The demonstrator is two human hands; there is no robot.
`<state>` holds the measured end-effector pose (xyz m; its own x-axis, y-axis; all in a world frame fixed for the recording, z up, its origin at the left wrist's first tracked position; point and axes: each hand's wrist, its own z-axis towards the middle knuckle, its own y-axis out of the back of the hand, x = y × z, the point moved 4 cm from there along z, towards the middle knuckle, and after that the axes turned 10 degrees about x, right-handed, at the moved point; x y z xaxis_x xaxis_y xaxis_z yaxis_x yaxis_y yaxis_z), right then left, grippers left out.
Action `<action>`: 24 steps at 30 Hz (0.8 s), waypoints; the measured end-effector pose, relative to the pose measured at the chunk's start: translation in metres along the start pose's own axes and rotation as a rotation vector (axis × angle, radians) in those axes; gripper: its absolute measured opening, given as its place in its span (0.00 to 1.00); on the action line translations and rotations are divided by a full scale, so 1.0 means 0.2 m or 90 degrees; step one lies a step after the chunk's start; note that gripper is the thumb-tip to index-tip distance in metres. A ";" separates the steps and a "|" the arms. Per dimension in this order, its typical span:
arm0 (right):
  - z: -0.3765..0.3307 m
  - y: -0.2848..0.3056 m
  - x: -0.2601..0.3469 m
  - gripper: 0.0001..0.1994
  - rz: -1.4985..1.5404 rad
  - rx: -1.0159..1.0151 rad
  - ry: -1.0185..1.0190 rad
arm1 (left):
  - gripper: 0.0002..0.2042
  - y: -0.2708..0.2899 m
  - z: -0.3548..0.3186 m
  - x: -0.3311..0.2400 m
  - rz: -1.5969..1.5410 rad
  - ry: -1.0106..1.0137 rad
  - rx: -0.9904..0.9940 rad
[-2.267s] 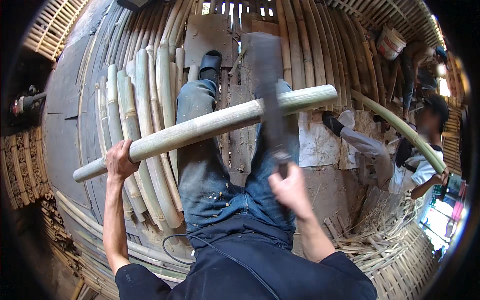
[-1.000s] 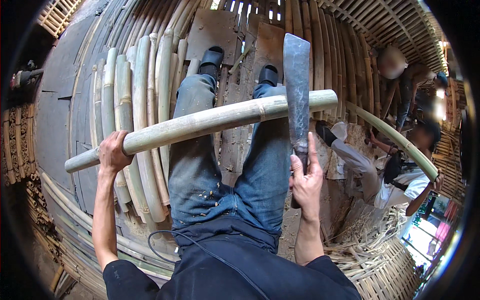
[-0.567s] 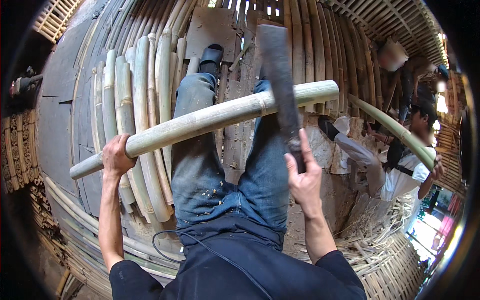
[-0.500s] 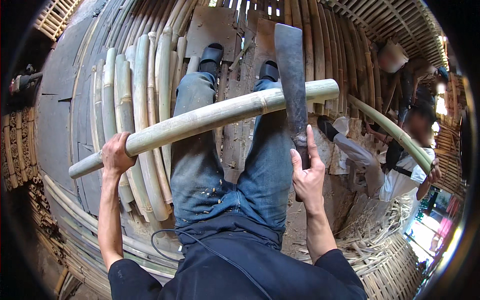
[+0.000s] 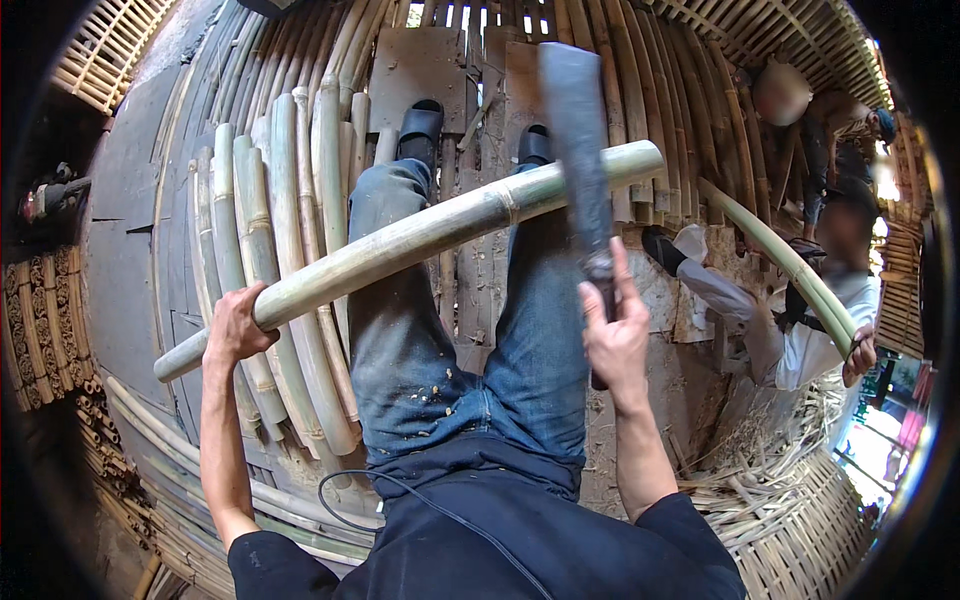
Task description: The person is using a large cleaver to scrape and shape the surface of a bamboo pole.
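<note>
A thick pale-green bamboo pole point(image 5: 420, 235) slants across my legs, its left end lower and its far end up to the right. My left hand point(image 5: 238, 325) is closed around it near the left end. In my right hand point(image 5: 617, 340) is a broad dark machete point(image 5: 572, 120), upright, with my index finger stretched along the handle. The blade, slightly blurred, crosses in front of the pole near its right end. Whether it touches the bamboo, I cannot tell.
Several cut bamboo poles point(image 5: 290, 230) lie on my left. On the right, a person point(image 5: 845, 270) holds a long split bamboo pole point(image 5: 790, 265). A woven bamboo basket point(image 5: 800, 530) with strips stands at lower right. Bundled bamboo point(image 5: 45, 320) is stacked at far left.
The pole's right end has tipped slightly upward and its left end lower. The machete leans a little further left and its blade is now blurred. Both hands keep their grips.
</note>
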<state>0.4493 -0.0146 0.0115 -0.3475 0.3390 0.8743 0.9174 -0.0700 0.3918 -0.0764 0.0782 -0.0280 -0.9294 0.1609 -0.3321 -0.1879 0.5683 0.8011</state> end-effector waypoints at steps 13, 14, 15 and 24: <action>-0.20 -0.38 -0.08 0.38 -0.040 0.204 0.157 | 0.21 0.05 0.08 -0.02 -0.023 0.008 0.079; -0.13 -0.30 -0.06 0.38 -0.067 0.133 0.206 | 0.22 0.05 0.08 -0.01 -0.048 0.003 0.107; -0.06 -0.21 -0.02 0.38 -0.094 0.064 0.256 | 0.23 0.05 0.08 -0.01 -0.074 -0.001 0.133; -0.10 -0.25 0.01 0.38 -0.108 0.070 0.236 | 0.27 0.13 0.12 -0.05 -0.104 -0.014 0.169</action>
<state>0.3985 -0.0294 -0.0005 -0.5228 -0.0242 0.8521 0.8497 0.0656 0.5232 -0.0640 0.1117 -0.0152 -0.8863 0.0664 -0.4584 -0.2416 0.7782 0.5797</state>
